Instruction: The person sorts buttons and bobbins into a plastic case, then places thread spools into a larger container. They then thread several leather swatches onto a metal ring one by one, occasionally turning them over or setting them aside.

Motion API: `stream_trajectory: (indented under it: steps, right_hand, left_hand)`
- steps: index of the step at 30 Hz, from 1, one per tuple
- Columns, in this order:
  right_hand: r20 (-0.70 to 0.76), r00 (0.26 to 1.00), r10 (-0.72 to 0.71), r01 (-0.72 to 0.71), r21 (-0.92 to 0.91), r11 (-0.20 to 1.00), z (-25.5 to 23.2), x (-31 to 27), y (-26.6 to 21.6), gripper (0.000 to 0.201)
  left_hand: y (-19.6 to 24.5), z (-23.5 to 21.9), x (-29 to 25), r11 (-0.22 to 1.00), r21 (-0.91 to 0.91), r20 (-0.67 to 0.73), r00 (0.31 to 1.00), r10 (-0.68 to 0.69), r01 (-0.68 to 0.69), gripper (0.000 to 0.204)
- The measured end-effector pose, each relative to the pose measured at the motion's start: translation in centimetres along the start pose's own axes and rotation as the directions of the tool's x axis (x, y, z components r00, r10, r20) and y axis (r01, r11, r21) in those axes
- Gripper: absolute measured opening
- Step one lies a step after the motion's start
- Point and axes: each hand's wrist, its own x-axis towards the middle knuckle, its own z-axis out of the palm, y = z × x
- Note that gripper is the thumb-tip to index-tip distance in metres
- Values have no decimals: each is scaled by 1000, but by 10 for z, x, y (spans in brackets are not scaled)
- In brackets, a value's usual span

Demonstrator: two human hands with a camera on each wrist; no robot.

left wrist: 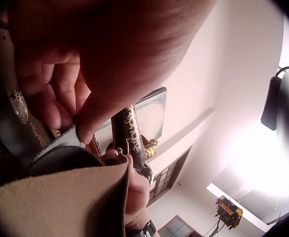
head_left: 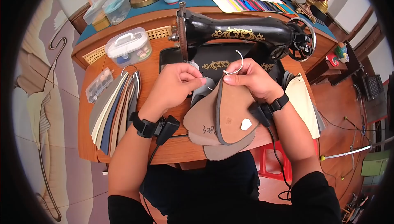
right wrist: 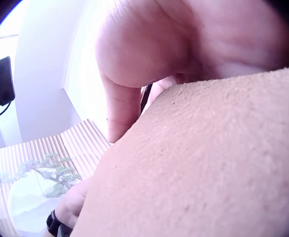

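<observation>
My right hand [head_left: 255,82] pinches the top of several leather swatches together with an open metal binder ring [head_left: 240,62]. The front swatch [head_left: 234,101] is tan with a dark edge and a white sticker. Behind it hang a brown swatch [head_left: 199,117] with handwritten figures and a greyish one [head_left: 230,147]. My left hand [head_left: 174,85] is just left of the ring; in the left wrist view its thumb and finger pinch the corner of a grey swatch [left wrist: 68,139]. A tan suede surface [right wrist: 208,158] fills much of the right wrist view, below the right hand [right wrist: 154,44].
A black sewing machine [head_left: 246,29] stands behind the hands on the wooden table [head_left: 168,142]. At left lie a ringed swatch bundle [head_left: 113,113], a small compartment box [head_left: 99,85] and a lidded clear box [head_left: 129,47]. Another swatch bundle [head_left: 301,101] is at right.
</observation>
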Motion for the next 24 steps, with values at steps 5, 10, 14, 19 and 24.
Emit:
stream_trajectory:
  steps: [5,10,14,19,24]
  right_hand:
    - [-50,999,19,-18,28,999,1,4,0,8]
    - [-54,998,25,-26,-17,1000,2,5,3,9]
    - [-68,997,23,-26,-41,999,1,6,4,9]
    - [-6,1000,7,-7,-47,999,1,7,9,8]
    - [40,998,-39,39,-1,999,9,7,9,8]
  left_hand:
    - [-2,3,1,996,-84,17,1000,10,-8,18]
    - [-8,4,3,995,-79,33,997,66,-63,19]
    - [-8,4,3,990,-93,59,992,108,-102,18]
    - [1,4,0,992,-90,47,995,89,-85,19]
    - [5,4,-2,994,-91,44,997,59,-55,21]
